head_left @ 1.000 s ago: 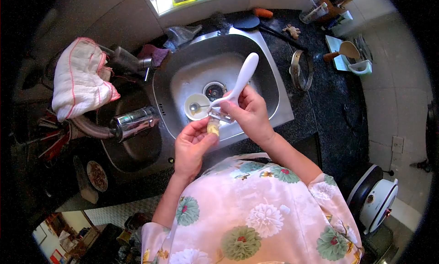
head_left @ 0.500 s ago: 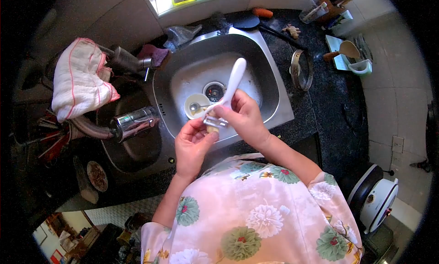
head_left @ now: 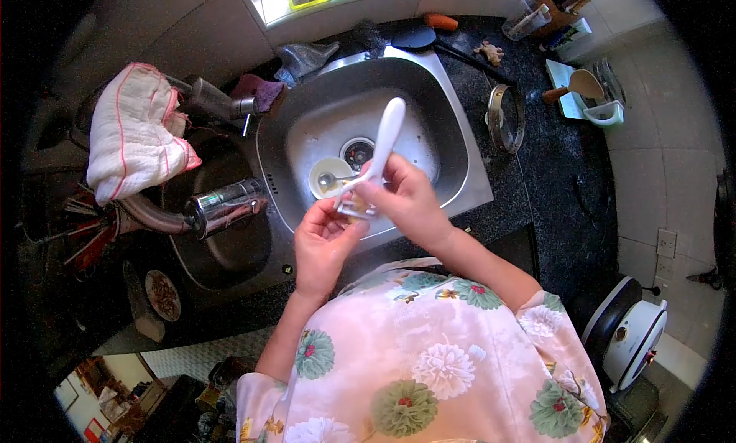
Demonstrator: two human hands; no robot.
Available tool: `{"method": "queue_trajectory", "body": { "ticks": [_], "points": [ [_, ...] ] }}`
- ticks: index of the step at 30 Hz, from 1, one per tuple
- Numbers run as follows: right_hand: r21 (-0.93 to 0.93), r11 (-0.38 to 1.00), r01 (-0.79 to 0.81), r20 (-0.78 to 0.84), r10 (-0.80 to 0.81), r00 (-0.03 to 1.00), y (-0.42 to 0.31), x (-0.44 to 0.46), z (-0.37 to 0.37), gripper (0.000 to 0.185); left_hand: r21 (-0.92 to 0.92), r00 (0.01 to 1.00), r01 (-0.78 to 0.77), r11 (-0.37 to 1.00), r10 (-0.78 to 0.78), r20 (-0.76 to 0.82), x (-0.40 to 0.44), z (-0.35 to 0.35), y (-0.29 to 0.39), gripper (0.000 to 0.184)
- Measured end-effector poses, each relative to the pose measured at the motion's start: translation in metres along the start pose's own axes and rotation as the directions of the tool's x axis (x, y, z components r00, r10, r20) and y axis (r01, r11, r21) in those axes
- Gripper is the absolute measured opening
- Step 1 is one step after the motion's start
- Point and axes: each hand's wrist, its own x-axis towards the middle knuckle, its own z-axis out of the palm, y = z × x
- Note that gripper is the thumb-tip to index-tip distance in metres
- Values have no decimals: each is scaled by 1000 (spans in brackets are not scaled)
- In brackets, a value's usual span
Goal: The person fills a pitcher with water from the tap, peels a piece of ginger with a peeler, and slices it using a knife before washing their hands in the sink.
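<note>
Piece (head_left: 354,202), pale, part-hidden: pinched in fingertips of left hand (head_left: 320,243). Peeler (head_left: 378,161), white: blade (head_left: 357,213) over piece, handle towards 1 o'clock, gripped by right hand (head_left: 406,194) at 2 o'clock. Advised: light, short strokes, left thumb (head_left: 353,233) low and clear of edge. Bowl (head_left: 313,174), holding spoon (head_left: 327,180): 11 o'clock, in sink (head_left: 391,82). Ginger (head_left: 490,53): 1 o'clock, farther off, on counter (head_left: 567,167).

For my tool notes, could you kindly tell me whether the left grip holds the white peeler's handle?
No, the white peeler's handle is in the right grip.
</note>
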Motion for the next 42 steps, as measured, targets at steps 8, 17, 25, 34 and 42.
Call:
{"method": "queue_trajectory", "body": {
  "ticks": [8,17,25,34,42],
  "points": [
    [-1,1000,-8,-85,8,996,8,7,-8,19,43,1000,18,999,-18,-2,-3,0,0,37],
    [57,998,-29,-91,34,995,-1,7,-8,18,65,1000,23,998,-22,-9,-2,0,4,38],
    [-96,995,16,-47,-21,999,6,2,2,20,68,998,65,996,-65,-2,-2,4,7,39],
    [-113,992,49,-63,-56,996,6,7,-7,20,99,998,59,993,-59,-3,-2,0,3,40],
    [-125,992,23,27,-20,999,10,3,2,19,86,995,93,992,-97,38,0,3,12,37]
  ]
}}
